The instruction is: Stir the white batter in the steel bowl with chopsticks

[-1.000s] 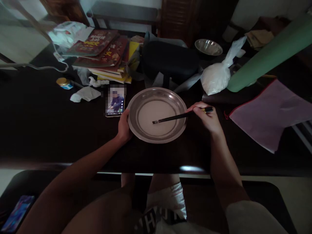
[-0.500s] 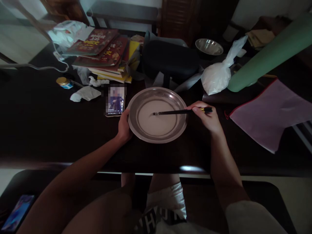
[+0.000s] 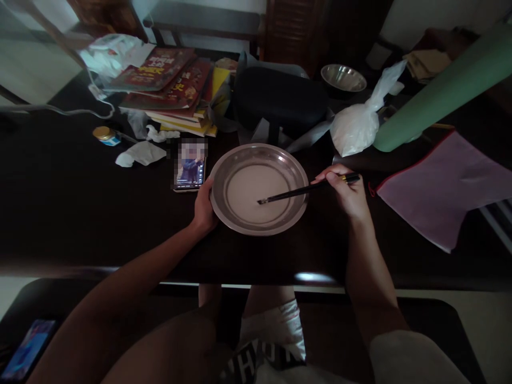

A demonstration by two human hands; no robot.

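A round metal bowl (image 3: 260, 228) stands on the dark table in front of me, holding a pale, milky liquid (image 3: 252, 186). My left hand (image 3: 205, 207) grips the bowl's left rim, its fingers mostly hidden beneath and behind the side. In my right hand (image 3: 347, 193) is a pair of dark chopsticks (image 3: 308, 188) with gold bands near the top, held together. They slant down to the left over the right rim, and their tips touch the liquid near the middle. A phone (image 3: 190, 168) with a lit screen lies just left of the bowl.
Stacked books (image 3: 168, 80), a small gold-lidded jar (image 3: 106, 135) and crumpled tissues (image 3: 142, 153) are at the left. Behind the bowl stands a black padded object (image 3: 280, 96). To the right are a tied bag of white powder (image 3: 354, 128), a green roll (image 3: 444, 88) and a pink zip pouch (image 3: 436, 192).
My right hand has shifted slightly right, tilting the chopsticks more steeply. Their tips have moved towards me and a little right in the liquid. The left hand and bowl stay put.
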